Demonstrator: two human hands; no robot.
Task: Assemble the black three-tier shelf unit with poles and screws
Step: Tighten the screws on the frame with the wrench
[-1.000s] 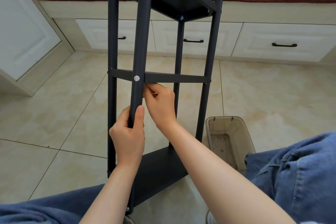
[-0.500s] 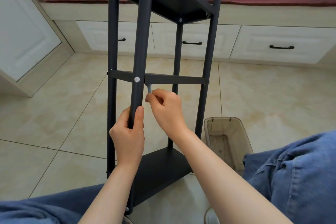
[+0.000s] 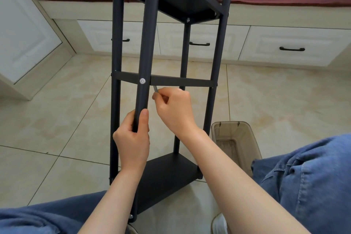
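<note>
Shelf unit (image 3: 171, 173) stays put while right hand (image 3: 175, 109) draws silver key (image 3: 155, 88) down.

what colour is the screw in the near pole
The screw is silver, against the black pole; the head view shows it best.
</note>
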